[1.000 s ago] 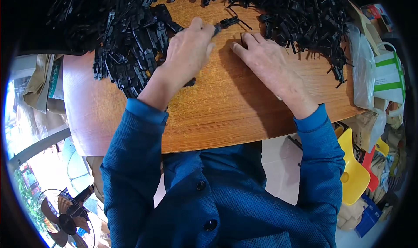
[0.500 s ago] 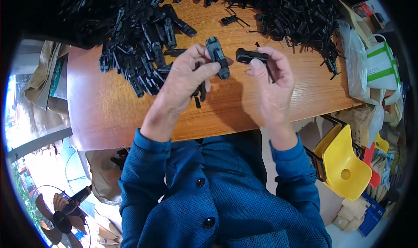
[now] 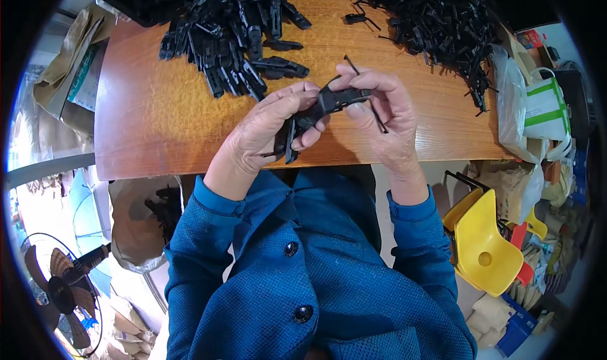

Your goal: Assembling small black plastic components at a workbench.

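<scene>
While the left hand [image 3: 269,119] wraps around a chunky black part [image 3: 310,116] over the near side of the counter [image 3: 158,116], with a slim dark strip [image 3: 291,143] poking out below at 6 o'clock, the right hand [image 3: 390,116] pinches a thin-armed black piece [image 3: 348,97] between thumb and fingers, its end right up against that chunky part. Honestly can't tell from this angle if the two are joined or just touching. Going from the hands, one black heap [image 3: 234,37] sits at 10 o'clock, another tangled pile [image 3: 436,34] at 2, and a loose bit [image 3: 357,18] at 1. Yellow chair [image 3: 484,230] is off at 4 o'clock, fan [image 3: 61,295] at 8.
</scene>
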The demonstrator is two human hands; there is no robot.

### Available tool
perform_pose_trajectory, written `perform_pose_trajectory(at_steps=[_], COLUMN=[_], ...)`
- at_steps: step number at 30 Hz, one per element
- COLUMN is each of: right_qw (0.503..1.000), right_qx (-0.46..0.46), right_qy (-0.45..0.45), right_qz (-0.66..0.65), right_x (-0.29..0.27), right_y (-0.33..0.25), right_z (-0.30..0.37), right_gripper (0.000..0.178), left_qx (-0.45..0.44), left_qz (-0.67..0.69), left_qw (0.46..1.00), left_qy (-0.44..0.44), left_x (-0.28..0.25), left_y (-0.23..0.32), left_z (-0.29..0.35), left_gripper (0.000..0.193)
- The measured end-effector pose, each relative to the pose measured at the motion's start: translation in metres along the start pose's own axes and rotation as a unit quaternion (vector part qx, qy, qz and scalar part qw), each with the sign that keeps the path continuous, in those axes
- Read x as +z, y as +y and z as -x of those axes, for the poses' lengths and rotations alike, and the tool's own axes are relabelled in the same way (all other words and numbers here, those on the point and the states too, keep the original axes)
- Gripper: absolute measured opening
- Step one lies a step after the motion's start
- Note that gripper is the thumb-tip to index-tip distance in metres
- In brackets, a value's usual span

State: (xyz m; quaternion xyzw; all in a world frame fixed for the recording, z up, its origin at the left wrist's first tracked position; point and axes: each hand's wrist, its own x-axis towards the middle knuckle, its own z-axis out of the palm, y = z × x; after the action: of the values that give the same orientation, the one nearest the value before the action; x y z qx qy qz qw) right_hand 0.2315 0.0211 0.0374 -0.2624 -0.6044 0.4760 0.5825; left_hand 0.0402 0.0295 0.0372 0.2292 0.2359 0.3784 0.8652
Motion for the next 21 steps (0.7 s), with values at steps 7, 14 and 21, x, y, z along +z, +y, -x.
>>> perform_pose_trajectory(at_steps=[7,14,21], right_qw=[0.981,0.965,0.935], right_qx=[-0.017,-0.088,-0.119], right_qy=[-0.106,-0.095,-0.056], right_qz=[0.159,0.226,0.33], right_x=[0.001,0.001,0.001], right_y=[-0.002,0.006,0.022], right_z=[0.011,0.012,0.013], right_gripper=[0.029,0.031,0.034], left_qx=[-0.059,-0.08,0.029], left_qz=[-0.088,-0.029,0.003], left_qw=[0.994,0.995,0.989], left_qy=[0.022,0.06,0.144], left_x=[-0.006,-0.006,0.003], left_y=[-0.002,-0.009,-0.031], left_z=[0.012,0.008,0.004], left_gripper=[0.037,0.045,0.024])
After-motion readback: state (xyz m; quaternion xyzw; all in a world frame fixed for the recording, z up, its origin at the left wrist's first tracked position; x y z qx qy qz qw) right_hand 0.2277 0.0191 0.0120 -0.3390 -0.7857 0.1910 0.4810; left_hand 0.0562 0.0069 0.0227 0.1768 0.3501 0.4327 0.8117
